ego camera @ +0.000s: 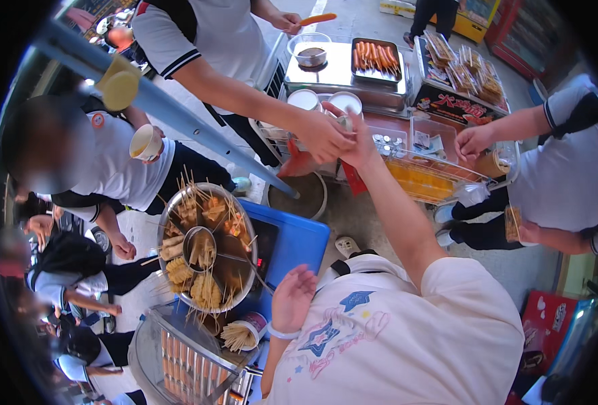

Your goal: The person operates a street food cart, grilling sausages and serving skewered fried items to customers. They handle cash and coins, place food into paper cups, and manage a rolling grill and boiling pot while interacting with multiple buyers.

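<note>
At the upper centre my right hand reaches out and meets the hand of a person across the cart. Whether something passes between the two hands is hidden by the fingers. My left hand is raised in front of my body with its fingers apart, holding nothing. To its left stands a round steel pot, divided into sections, with skewered food in broth. A ladle handle leans out of the pot towards my left hand. Below it is a tub of wooden sticks.
A blue table carries the pot; a blue pole slants above. Sausages lie in a black tray. A clear box with coins is near my right hand. A glass-covered sausage roller is at lower left. Several people stand around.
</note>
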Demonstrator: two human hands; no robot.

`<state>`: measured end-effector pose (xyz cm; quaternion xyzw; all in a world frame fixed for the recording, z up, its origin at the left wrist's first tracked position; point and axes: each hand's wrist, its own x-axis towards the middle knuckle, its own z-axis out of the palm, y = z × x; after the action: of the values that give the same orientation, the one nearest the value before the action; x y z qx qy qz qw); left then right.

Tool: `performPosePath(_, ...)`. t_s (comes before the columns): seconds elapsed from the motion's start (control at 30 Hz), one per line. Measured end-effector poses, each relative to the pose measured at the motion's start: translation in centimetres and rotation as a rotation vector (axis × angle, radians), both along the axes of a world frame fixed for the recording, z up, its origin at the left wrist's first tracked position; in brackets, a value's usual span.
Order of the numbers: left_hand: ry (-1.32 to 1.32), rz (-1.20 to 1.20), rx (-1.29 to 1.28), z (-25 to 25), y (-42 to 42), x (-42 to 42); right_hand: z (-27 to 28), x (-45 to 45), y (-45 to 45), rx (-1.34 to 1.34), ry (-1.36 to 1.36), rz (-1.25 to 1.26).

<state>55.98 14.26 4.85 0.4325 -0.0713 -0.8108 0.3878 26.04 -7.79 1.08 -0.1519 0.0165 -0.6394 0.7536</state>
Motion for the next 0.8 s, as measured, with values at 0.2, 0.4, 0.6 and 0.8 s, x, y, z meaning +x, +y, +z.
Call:
performPosePath(0.2, 0.022, -0.022, 0.026, -0.7, -0.8, -0.3, -0.9, -2.0, 2.1, 0.127, 0.142, -0.29)
performPosePath(0.4, -0.03, -0.116, 0.05, -0.6, -2.0, -1.8, -8.8, -8.5, 2.4, 0.566, 0.061, -0.567)
performPosePath(0.6, -0.053, -0.148, 0.064, -0.3, -2.7, -2.9, -16.9, -21.2, 3.1, 0.689, -0.151, -1.149)
performPosePath(0.8, -0.062, -0.122, 0.089, -1.5, -2.8, -2.4, -13.9, -22.4, 9.1, 0.791, -0.053, -1.237)
